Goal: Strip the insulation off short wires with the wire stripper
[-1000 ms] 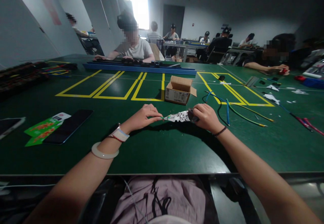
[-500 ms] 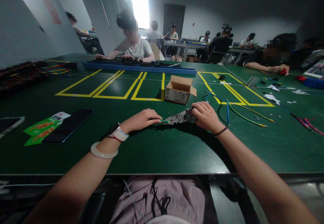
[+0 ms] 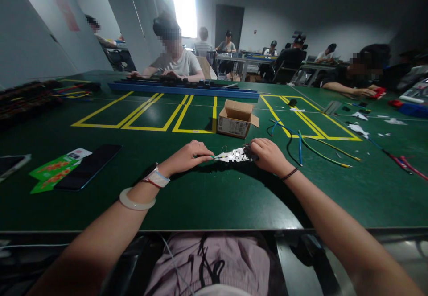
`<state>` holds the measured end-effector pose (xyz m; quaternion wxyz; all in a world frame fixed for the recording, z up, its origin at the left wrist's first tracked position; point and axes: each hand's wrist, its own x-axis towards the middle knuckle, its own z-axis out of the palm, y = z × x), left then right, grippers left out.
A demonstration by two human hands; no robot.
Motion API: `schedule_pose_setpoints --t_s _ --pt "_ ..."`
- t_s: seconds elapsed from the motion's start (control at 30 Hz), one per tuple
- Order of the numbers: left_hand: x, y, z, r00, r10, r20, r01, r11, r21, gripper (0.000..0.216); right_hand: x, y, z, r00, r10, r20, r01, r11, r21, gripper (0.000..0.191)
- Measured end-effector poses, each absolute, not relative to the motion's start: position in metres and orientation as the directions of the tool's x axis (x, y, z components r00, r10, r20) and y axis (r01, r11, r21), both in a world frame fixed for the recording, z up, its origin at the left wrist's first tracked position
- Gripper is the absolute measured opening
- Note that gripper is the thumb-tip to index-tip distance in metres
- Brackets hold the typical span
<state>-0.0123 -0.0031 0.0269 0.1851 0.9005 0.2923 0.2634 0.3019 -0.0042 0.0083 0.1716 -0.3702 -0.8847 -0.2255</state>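
Note:
My left hand (image 3: 187, 157) pinches a short green wire (image 3: 213, 157) between thumb and fingers; most of the wire is hidden by them. In my right hand (image 3: 270, 155) are metal wire strippers (image 3: 236, 155), their handles wrapped by my fingers. Their jaws point left and meet the wire's end just beyond my left fingertips. Whether the jaws are fully closed on it is too small to tell. Both hands are just above the green table (image 3: 207, 202). Behind the strippers stands an open cardboard box (image 3: 234, 125).
Blue and yellow-green wires (image 3: 326, 152) lie to the right, with red cables (image 3: 399, 160) farther out. A dark phone (image 3: 90, 166) overlaps a green packet (image 3: 50, 171) on the left. A blue rail (image 3: 183, 90) runs along the back, where a co-worker (image 3: 179, 59) sits.
The strippers have turned slightly, their jaws now looking brighter and lying more level. My left hand has risen a little, and my right hand has shifted slightly left and lower. The wire stays pinched.

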Motion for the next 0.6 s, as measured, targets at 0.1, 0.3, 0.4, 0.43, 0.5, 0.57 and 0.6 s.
schedule_pose_setpoints --t_s 0.1,0.3,0.4,0.43,0.5,0.57,0.6 --pt "-0.0131 -0.0023 0.0259 0.666 0.657 0.354 0.448 -0.731 0.515 0.023 0.2997 -0.0065 0.0099 -0.649 0.569 0.505 0.747 0.604 0.278 0.011" --pt "-0.0164 0.0030 0.0247 0.665 0.664 0.342 0.515 -0.739 0.433 0.024 0.2969 -0.0066 0.0100 -0.619 0.570 0.540 0.769 0.580 0.269 0.009" --pt "-0.0157 0.0029 0.0253 0.693 0.657 0.298 0.544 -0.747 0.383 0.023 0.2982 -0.0058 0.0098 -0.624 0.568 0.537 0.767 0.578 0.279 0.008" --pt "-0.0149 0.0020 0.0258 0.698 0.663 0.269 0.550 -0.738 0.392 0.023 0.2989 -0.0060 0.0101 -0.629 0.557 0.543 0.761 0.584 0.283 0.009" --pt "-0.0131 -0.0006 0.0274 0.703 0.687 0.181 0.557 -0.691 0.462 0.025 0.3006 -0.0069 0.0113 -0.643 0.527 0.556 0.747 0.594 0.300 0.012" --pt "-0.0110 -0.0033 0.0291 0.705 0.705 0.081 0.557 -0.621 0.552 0.028 0.3021 -0.0079 0.0131 -0.655 0.510 0.557 0.738 0.591 0.326 0.016" --pt "-0.0100 -0.0043 0.0296 0.703 0.709 0.057 0.555 -0.598 0.578 0.028 0.3026 -0.0083 0.0141 -0.655 0.514 0.554 0.740 0.583 0.334 0.017"
